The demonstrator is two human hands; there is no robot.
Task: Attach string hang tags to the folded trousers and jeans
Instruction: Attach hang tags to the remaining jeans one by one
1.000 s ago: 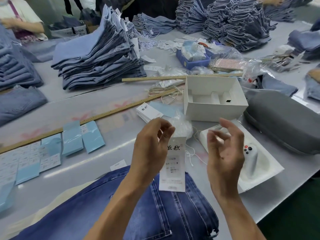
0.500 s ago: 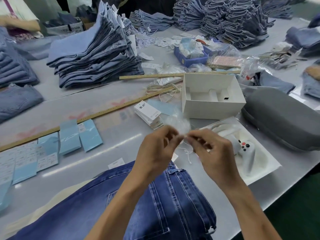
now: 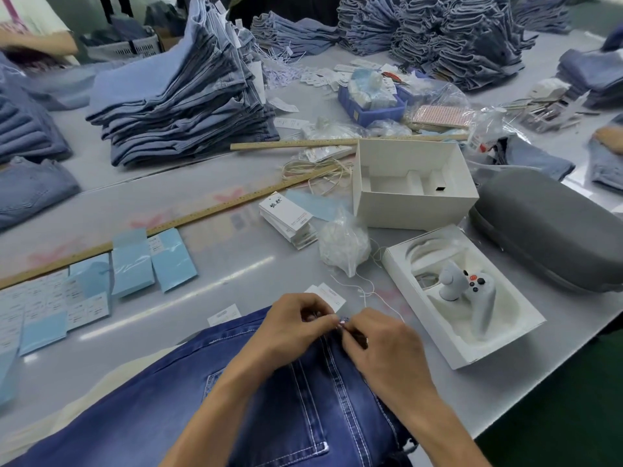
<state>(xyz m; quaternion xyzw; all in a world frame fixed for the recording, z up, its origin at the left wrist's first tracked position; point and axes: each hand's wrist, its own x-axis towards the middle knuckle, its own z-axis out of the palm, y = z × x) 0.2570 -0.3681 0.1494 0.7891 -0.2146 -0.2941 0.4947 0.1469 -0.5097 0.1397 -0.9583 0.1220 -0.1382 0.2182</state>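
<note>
Dark blue folded jeans (image 3: 296, 399) lie at the table's near edge. My left hand (image 3: 296, 323) and my right hand (image 3: 381, 342) meet at the waistband, fingertips together, pinching something small there; what exactly is pinched is hidden by the fingers. A white hang tag (image 3: 328, 294) lies just beyond my left hand, partly covered by it. A thin white string (image 3: 365, 288) trails from the hands toward a clear bag of strings (image 3: 340, 247). A stack of white hang tags (image 3: 288, 215) sits farther back.
White open box (image 3: 414, 183), tray with a white controller (image 3: 467, 291) and a grey case (image 3: 553, 227) stand at right. Light blue packets (image 3: 151, 261) and label sheets (image 3: 43, 308) lie left. Wooden rulers (image 3: 209, 210) cross the table. Stacks of folded jeans (image 3: 182, 96) fill the back.
Both hands came together, then dropped from above the table to the jeans' waistband. The hang tag that my left hand held up now lies on the table by the waistband.
</note>
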